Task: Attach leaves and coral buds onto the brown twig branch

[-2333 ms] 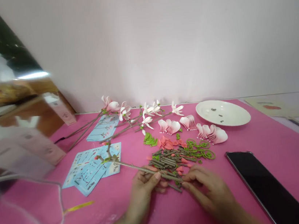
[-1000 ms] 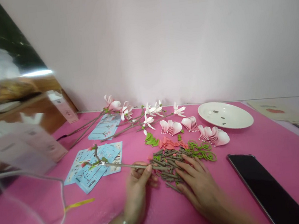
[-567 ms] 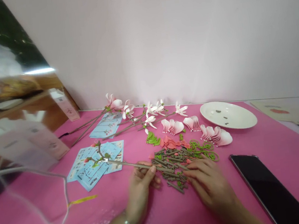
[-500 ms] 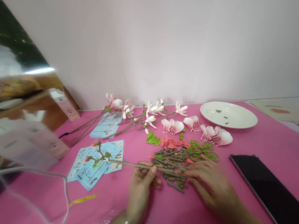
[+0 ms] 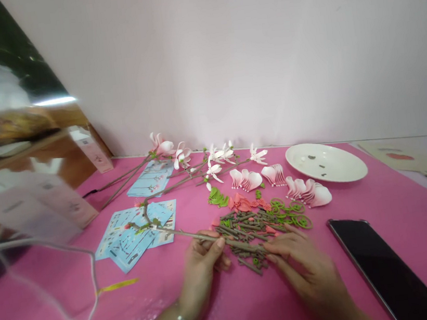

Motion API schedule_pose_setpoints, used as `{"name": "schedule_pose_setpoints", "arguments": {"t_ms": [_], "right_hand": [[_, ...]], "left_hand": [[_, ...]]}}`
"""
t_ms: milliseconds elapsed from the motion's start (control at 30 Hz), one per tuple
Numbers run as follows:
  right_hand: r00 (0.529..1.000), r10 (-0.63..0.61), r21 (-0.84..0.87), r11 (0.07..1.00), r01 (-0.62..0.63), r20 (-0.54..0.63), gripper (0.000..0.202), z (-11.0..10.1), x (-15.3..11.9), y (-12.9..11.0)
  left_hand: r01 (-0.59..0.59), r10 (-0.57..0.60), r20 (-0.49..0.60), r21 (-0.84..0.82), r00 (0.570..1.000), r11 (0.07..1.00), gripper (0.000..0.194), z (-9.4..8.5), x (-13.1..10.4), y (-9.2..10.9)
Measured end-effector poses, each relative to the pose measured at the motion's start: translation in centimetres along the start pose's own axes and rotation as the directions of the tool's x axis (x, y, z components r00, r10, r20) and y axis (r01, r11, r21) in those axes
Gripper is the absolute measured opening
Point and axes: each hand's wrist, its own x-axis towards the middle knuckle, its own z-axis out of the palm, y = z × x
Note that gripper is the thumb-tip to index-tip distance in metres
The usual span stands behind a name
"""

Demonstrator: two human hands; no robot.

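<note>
A toy flower branch (image 5: 192, 234) with a brown stem, pink buds and green leaves slants from the left across the pink table. My left hand (image 5: 201, 264) is closed round its stem, thumb on top. At the stem's right end, my right hand (image 5: 304, 263) pinches with thumb and fingers. Beneath and behind the stem lies a heap of short brown stem pieces (image 5: 247, 223), mixed with small green and coral parts. Green rings (image 5: 295, 215) lie just beyond my right fingers. The branch's budded tip hangs over blue instruction sheets (image 5: 130, 247).
Assembled magnolia flowers (image 5: 215, 170) lie at the back. Rows of pink-white petals (image 5: 312, 193) sit before a white plate (image 5: 326, 166) holding small bits. A dark phone (image 5: 385, 268) is at right. A white cable (image 5: 95, 280) and a pink box (image 5: 61, 201) stand left.
The branch has turned slightly in my hands, so its budded tip has shifted a little. My right fingers have come onto the stem's right end. My left hand stays in place.
</note>
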Motion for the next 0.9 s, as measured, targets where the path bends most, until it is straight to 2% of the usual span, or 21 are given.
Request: {"name": "schedule_pose_setpoints", "arguments": {"t_ms": [233,567,733,900], "right_hand": [[1.000,-0.010,0.030,1.000,0.011,-0.014,0.016,-0.15,0.11,-0.29],[0.979,0.201,0.149,0.970,-0.195,-0.026,0.008,0.05,0.00,-0.45],[0.979,0.193,0.140,0.973,-0.182,-0.064,0.011,0.06,-0.17,-0.31],[0.984,0.174,0.150,0.975,-0.165,-0.044,0.011,0.09,-0.22,-0.27]], "left_hand": [[0.008,-0.008,0.005,0.002,1.000,1.000,0.026,0.02,-0.12,0.06],[-0.008,0.008,0.012,-0.013,1.000,1.000,0.026,0.20,0.03,0.00],[-0.001,0.002,0.006,-0.010,1.000,1.000,0.024,0.11,-0.13,0.06],[0.008,-0.008,0.008,-0.005,1.000,1.000,0.026,0.21,-0.18,0.31]]}}
